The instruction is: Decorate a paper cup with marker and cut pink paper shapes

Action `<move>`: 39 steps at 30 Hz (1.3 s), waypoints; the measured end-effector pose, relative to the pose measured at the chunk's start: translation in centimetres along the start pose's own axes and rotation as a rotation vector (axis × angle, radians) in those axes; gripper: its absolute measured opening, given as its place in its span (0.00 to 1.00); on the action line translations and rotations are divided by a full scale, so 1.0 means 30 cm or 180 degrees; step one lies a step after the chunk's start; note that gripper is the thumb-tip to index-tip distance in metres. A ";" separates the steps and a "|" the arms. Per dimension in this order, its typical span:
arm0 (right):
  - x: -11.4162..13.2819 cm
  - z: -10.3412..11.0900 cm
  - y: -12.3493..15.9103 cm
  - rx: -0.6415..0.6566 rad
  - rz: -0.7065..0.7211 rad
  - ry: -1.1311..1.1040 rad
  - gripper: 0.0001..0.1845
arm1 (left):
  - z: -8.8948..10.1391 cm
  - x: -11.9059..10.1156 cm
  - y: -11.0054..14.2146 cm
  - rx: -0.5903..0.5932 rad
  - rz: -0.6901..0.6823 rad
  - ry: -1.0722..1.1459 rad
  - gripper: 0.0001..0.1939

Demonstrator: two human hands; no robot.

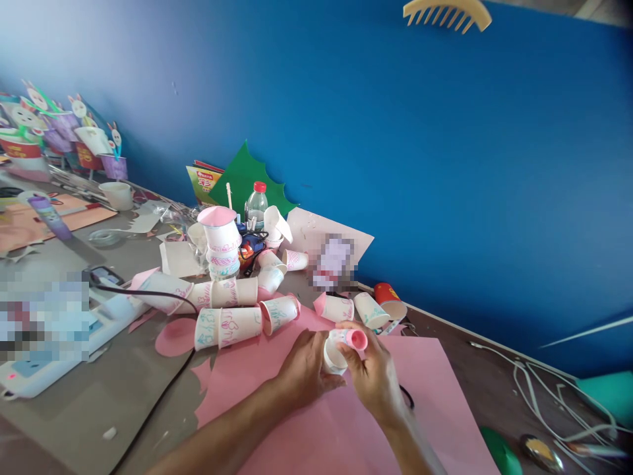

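The left hand [309, 369] is closed around a white cup [335, 356], fingers and thumb bent to its side, so this grip is open only as wide as the cup. The right hand [373, 376] is nearly closed, and it pinches a small pink-ended piece [357, 340] between the thumb and the fingers, at the upper side of the same cup. Both things are above the pink sheet [420, 396], which lies on the counter [93, 422] under the grip.

As I judge, a good part of the work is done. To the left of the grip, the cups in the front row [240, 328] lie on their sides, with pink and green drawings on them. Farther beyond the grip, to the left, a standing stack [222, 244] has a pink cone [216, 216] on its top. Just beyond the grip, a decorated cup [339, 308] has a pink pointed end, while the patterned cup [370, 310] beside it shows no such end. So the pieces seem not equally finished. The cup in the grip is mostly hidden by the fingers, and I cannot tell how complete its decoration is.
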State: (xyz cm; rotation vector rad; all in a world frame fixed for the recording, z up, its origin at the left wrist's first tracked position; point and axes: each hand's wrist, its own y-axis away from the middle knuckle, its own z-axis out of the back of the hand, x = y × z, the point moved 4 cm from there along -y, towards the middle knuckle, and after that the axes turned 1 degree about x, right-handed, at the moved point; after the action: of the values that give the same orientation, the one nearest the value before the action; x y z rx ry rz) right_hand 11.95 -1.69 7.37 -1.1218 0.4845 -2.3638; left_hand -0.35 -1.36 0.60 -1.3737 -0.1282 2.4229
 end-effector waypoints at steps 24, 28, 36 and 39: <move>-0.050 0.195 0.082 -0.0555 -0.1352 -0.2425 0.21 | 0.007 0.010 0.005 0.0168 0.0153 -0.0171 0.25; -0.112 0.164 0.154 -0.0585 -0.1988 -0.2491 0.14 | 0.012 0.003 0.002 0.0096 0.0224 -0.0139 0.23; -0.225 0.187 0.186 -0.0695 -0.2223 -0.2306 0.19 | 0.022 -0.009 0.002 0.0103 0.0247 -0.0087 0.22; -0.271 0.184 0.186 -0.0837 -0.2397 -0.2099 0.23 | 0.015 0.004 0.003 0.0120 0.0279 -0.0034 0.24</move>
State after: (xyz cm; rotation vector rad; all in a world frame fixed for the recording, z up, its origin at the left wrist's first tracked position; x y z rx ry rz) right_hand 22.28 -2.36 2.84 -2.4219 0.1335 -2.2974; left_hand -0.80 -1.35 0.72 -1.3770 -0.0253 2.4909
